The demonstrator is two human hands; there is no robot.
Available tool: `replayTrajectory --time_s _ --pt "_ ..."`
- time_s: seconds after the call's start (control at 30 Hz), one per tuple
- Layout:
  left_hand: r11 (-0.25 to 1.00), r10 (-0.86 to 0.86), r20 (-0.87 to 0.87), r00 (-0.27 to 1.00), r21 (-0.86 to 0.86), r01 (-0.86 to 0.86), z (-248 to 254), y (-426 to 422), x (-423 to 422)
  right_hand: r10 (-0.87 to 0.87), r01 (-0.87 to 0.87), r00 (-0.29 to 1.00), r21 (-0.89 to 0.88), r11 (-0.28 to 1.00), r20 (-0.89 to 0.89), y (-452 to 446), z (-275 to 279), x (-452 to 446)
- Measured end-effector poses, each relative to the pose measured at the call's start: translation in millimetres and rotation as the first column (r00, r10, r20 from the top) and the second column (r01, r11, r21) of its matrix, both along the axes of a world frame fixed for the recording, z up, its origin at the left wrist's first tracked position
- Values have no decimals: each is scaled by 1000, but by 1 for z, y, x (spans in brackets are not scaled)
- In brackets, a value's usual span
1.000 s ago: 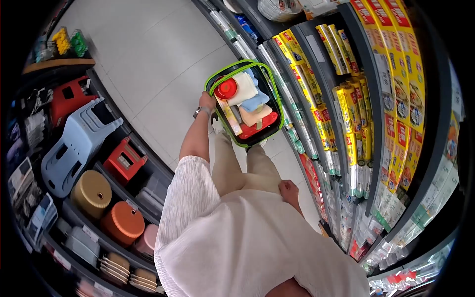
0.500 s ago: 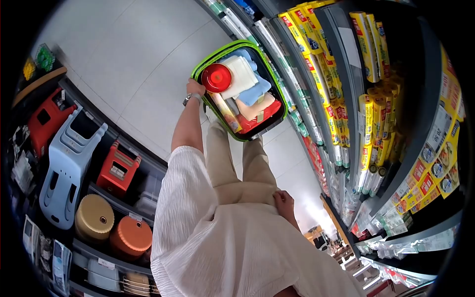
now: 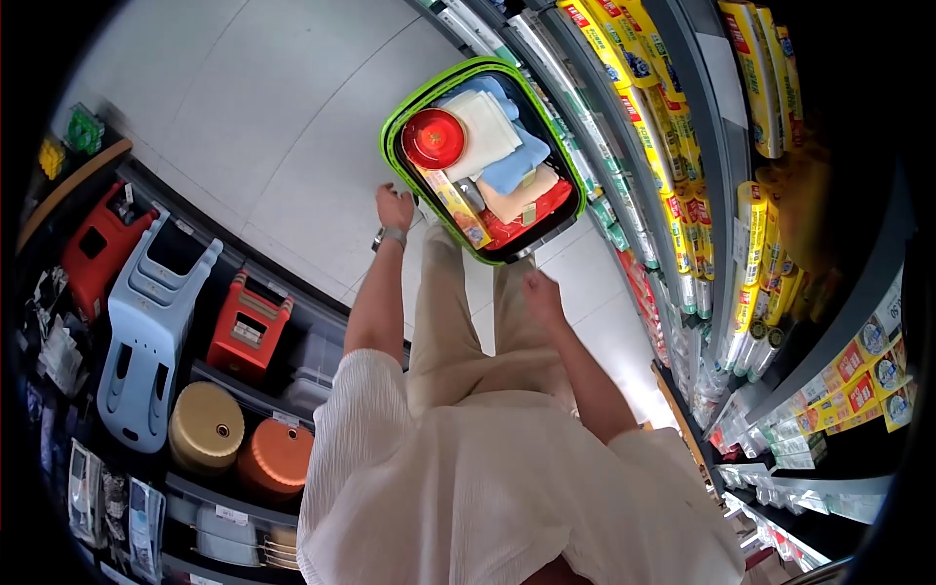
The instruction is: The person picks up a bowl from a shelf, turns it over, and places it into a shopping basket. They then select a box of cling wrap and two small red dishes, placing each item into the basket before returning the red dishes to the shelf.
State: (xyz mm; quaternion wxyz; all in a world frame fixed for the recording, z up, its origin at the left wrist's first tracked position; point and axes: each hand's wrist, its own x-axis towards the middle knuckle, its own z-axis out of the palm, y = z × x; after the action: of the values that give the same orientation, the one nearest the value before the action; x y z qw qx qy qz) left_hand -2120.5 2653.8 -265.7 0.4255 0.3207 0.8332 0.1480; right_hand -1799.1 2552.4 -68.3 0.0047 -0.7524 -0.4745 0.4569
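Note:
A shopping basket (image 3: pixel 391 156) with a bright green rim and black inside stands in front of my legs. Inside lie a round red lidded container (image 3: pixel 433 139), a folded cream cloth (image 3: pixel 480 134), a blue cloth (image 3: pixel 517 163), a peach cloth (image 3: pixel 519 197), a red packet (image 3: pixel 507 230) and a long narrow yellow box (image 3: pixel 453 210). My left hand (image 3: pixel 394 208), a watch at its wrist, is just outside the basket's left side, holding nothing, fingers loosely apart. Near the basket's lower edge, my right hand (image 3: pixel 541 295) is curled closed; nothing shows in it.
Shelves of yellow wrap rolls (image 3: pixel 751 234) and long boxes line the right side. On the left shelf are a blue plastic stool (image 3: pixel 146 341), red plastic stools (image 3: pixel 249 327), and beige (image 3: pixel 206 427) and orange round containers (image 3: pixel 276 458). Pale floor tiles (image 3: pixel 292 127) run between.
My left hand has let go of the basket's rim and dropped slightly away. My right hand has come up from my thigh towards the basket's lower edge. The basket sits slightly higher and further right in view.

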Motion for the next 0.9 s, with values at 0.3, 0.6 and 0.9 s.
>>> replayTrajectory --time_s 0.3,0.6,0.9 --pt "933 190 476 858 -359 -8 39 -121 24 66 -72 997 -255 964 -34 46 -164 -68" --pt "935 271 490 829 -340 -105 59 -141 10 -95 62 989 -272 960 -110 32 -182 -57" --pt "946 231 487 842 -315 -77 93 -132 17 -146 55 972 -423 904 -186 63 -62 -51"
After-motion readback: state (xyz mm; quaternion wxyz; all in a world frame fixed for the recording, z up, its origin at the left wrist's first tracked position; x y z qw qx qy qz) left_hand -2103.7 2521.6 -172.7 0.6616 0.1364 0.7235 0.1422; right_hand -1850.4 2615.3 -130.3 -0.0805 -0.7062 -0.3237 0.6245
